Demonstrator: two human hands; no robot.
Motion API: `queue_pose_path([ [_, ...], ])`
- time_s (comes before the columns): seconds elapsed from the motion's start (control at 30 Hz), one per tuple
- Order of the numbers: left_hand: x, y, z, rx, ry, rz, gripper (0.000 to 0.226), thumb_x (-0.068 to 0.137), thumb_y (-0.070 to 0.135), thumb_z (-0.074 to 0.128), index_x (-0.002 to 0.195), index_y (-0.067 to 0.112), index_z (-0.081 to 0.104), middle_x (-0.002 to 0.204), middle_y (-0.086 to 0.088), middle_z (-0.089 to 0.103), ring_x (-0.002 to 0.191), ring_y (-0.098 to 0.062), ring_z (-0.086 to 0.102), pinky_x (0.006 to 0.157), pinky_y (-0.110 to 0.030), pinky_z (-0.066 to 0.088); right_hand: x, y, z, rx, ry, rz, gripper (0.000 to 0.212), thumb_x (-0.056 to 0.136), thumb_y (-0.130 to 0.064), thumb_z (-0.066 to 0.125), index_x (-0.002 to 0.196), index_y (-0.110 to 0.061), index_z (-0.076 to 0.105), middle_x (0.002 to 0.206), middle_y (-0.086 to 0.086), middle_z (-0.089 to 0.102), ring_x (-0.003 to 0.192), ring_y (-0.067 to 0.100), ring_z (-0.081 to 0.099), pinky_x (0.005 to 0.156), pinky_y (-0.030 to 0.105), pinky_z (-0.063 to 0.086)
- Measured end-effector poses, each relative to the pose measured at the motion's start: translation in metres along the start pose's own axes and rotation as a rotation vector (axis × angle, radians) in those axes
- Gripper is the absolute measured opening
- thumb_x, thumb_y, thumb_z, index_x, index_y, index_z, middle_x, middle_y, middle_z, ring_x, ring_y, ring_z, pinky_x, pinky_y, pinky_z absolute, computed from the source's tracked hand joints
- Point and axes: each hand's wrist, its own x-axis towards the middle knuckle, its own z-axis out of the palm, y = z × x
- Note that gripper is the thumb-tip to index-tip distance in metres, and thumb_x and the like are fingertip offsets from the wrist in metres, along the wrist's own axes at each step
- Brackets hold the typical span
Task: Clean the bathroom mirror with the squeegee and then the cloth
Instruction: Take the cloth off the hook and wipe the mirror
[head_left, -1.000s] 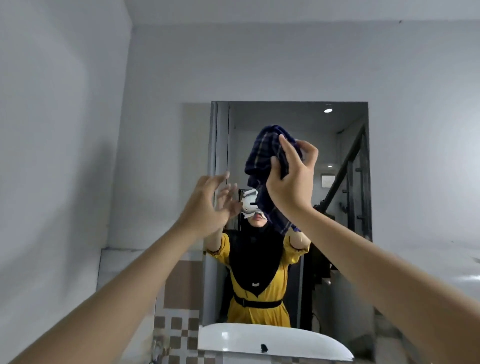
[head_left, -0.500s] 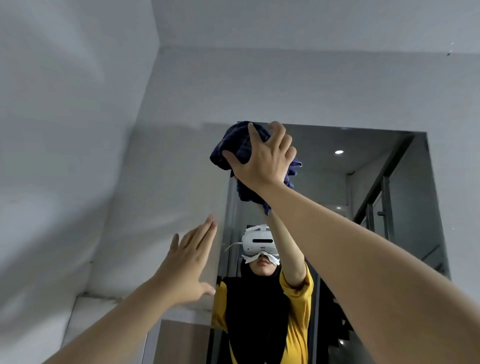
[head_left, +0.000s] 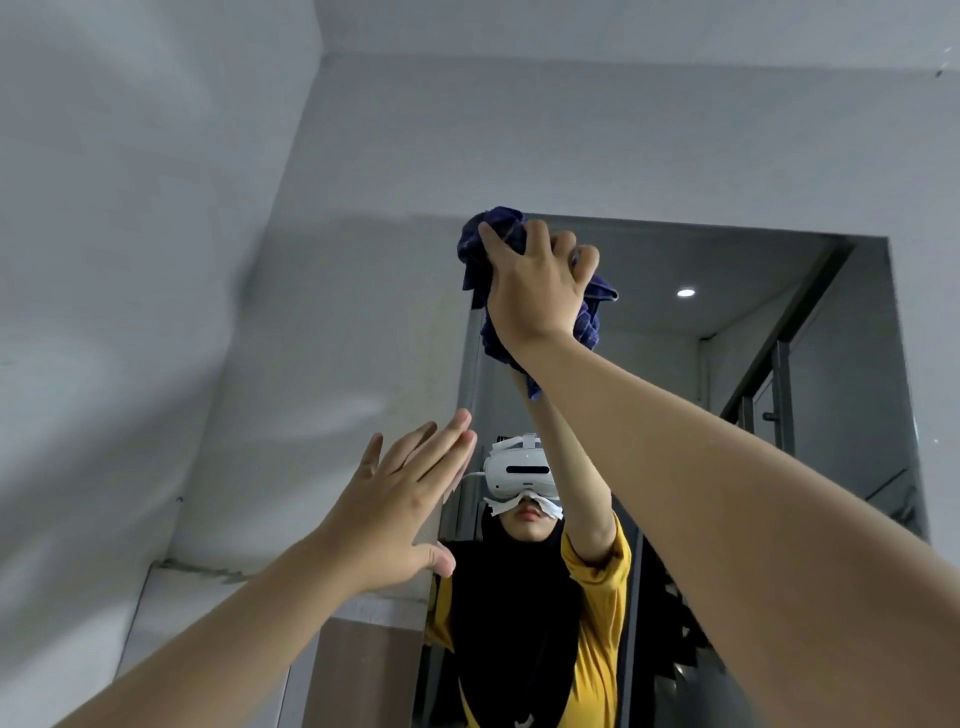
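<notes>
The bathroom mirror (head_left: 753, 322) hangs on the grey wall, its top edge above my hands. My right hand (head_left: 537, 283) is raised to the mirror's top left corner and presses a bunched dark blue checked cloth (head_left: 589, 317) against the glass there. My left hand (head_left: 397, 506) is lower and to the left, flat and empty with the fingers stretched out, at the mirror's left edge. No squeegee is in view.
A grey wall (head_left: 130, 260) closes in on the left and meets the mirror wall at a corner. A ledge (head_left: 208, 574) runs along the wall at lower left. The mirror reflects a person in yellow, a ceiling light and a stair rail.
My right hand has carried the cloth from the mirror's middle up to its top left corner. The view has tilted upward, so the basin has left the frame. My left hand has opened flat.
</notes>
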Motion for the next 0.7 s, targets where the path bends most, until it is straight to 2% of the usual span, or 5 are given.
queue_pose_path([
  [0.1, 0.001, 0.0, -0.001, 0.009, -0.002, -0.006, 0.117, 0.068, 0.068, 0.058, 0.141, 0.028, -0.024, 0.143, 0.018, -0.04, 0.139, -0.014, -0.018, 0.104, -0.046, -0.01, 0.002, 0.002, 0.0, -0.007, -0.034, 0.012, 0.043, 0.094, -0.024, 0.046, 0.136, -0.023, 0.049, 0.122, 0.01, 0.054, 0.102, 0.034, 0.047, 0.094, 0.046, 0.026],
  [0.2, 0.0, 0.003, -0.002, 0.027, -0.012, -0.023, 0.117, 0.069, 0.069, 0.055, 0.139, 0.028, -0.029, 0.141, 0.016, -0.044, 0.139, -0.016, -0.02, 0.104, -0.045, -0.011, 0.005, 0.009, 0.001, -0.028, -0.095, -0.045, 0.057, 0.092, -0.05, 0.039, 0.142, -0.022, 0.039, 0.141, 0.007, 0.043, 0.118, 0.033, 0.042, 0.102, 0.053, 0.022],
  [0.27, -0.001, 0.002, -0.001, 0.028, -0.012, -0.025, 0.117, 0.069, 0.069, 0.055, 0.137, 0.03, -0.031, 0.14, 0.017, -0.045, 0.138, -0.017, -0.02, 0.105, -0.045, -0.011, 0.008, 0.016, 0.0, -0.056, -0.132, -0.101, 0.065, 0.09, -0.057, 0.038, 0.145, -0.024, 0.033, 0.152, 0.007, 0.03, 0.129, 0.032, 0.034, 0.107, 0.057, 0.016],
  [0.43, -0.001, 0.0, 0.005, 0.028, 0.035, -0.007, 0.12, 0.063, 0.07, 0.057, 0.139, 0.031, -0.026, 0.149, 0.012, -0.031, 0.142, -0.024, -0.004, 0.105, -0.047, -0.004, 0.016, 0.038, -0.004, -0.09, -0.14, -0.129, 0.064, 0.09, -0.059, 0.036, 0.146, -0.028, 0.03, 0.155, 0.007, 0.025, 0.134, 0.032, 0.031, 0.108, 0.06, 0.014],
  [0.7, -0.003, 0.0, 0.005, -0.018, 0.017, -0.02, 0.126, 0.058, 0.062, 0.07, 0.143, 0.031, -0.018, 0.152, 0.015, -0.024, 0.141, -0.026, 0.009, 0.108, -0.053, 0.009, 0.016, 0.109, -0.024, -0.131, -0.122, 0.017, 0.064, 0.09, -0.056, 0.035, 0.147, -0.03, 0.027, 0.156, 0.005, 0.026, 0.133, 0.033, 0.033, 0.107, 0.06, 0.015],
])
